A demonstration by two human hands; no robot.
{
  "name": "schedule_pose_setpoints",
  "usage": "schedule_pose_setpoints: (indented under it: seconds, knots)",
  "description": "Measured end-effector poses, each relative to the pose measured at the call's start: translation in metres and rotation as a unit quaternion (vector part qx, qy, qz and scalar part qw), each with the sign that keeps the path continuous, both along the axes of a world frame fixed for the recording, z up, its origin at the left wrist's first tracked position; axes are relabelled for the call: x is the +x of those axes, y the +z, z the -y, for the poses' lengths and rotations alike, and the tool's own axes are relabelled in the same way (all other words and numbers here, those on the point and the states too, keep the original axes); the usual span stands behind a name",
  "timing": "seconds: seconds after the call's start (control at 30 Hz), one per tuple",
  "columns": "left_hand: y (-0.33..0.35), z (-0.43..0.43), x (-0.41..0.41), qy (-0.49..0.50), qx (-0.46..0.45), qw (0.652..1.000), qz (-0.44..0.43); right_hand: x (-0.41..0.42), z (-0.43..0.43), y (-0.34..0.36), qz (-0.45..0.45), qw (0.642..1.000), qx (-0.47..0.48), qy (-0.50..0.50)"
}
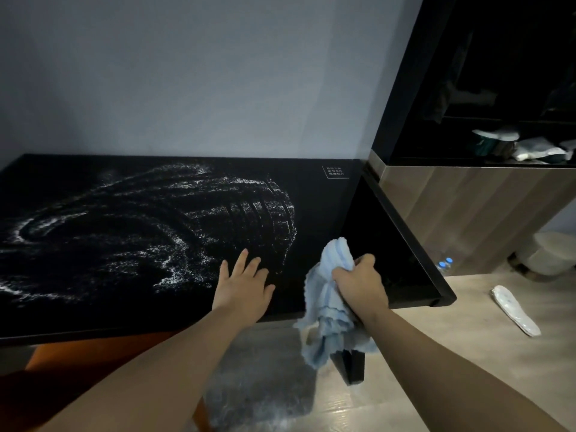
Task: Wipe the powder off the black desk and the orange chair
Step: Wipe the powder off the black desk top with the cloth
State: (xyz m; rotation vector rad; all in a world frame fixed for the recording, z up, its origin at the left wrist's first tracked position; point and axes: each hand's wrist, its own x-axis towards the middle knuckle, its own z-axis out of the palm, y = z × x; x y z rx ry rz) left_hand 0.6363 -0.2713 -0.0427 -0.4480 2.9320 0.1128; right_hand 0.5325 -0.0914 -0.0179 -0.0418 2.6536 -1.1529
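My left hand (244, 288) lies flat and open on the desk (343, 219), beside smeared powder (174, 244). My right hand (361, 288) grips a blue cloth (327, 310) at the near edge.

Two water bottles (444, 264), a white bin (551, 252) and a white slipper (516, 310) are seen on the floor.

I count one glossy black rectangular surface (358, 194), one crumpled light-blue cloth (327, 307), one orange chair (93, 353), two blue-capped clear plastic bottles (445, 264), one white flat slipper (516, 310), and two bare hands: left (244, 288), right (361, 288).
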Motion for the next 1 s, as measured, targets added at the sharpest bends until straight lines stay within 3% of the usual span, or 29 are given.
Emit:
schedule_pose_setpoints:
  seconds: [0.17,0.27,0.43,0.63,0.8,0.87,1.0]
  knots:
    - [0.004,0.01,-0.006,0.006,0.021,1.0,0.018,-0.011,0.005,-0.017,-0.099,0.973,0.191,0.079]
    - [0.0,0.011,-0.014,0.008,0.022,0.999,0.041,-0.011,0.007,-0.04,-0.067,0.937,0.292,0.182]
    - [-0.014,0.008,-0.033,-0.002,0.01,0.998,0.055,-0.014,0.01,-0.07,-0.033,0.932,0.296,0.205]
    - [-0.023,0.01,-0.08,0.013,0.03,0.998,0.049,-0.059,0.006,-0.073,-0.148,0.925,0.283,0.208]
    - [-0.021,0.017,-0.141,0.037,0.055,0.996,0.055,-0.142,0.01,-0.053,-0.213,0.929,0.261,0.152]
    - [-0.022,0.02,-0.165,0.061,0.065,0.995,0.052,-0.175,0.019,-0.047,-0.193,0.934,0.262,0.148]
    - [-0.032,0.028,-0.19,0.12,0.089,0.987,0.054,-0.203,0.037,-0.058,-0.065,0.94,0.289,0.169]
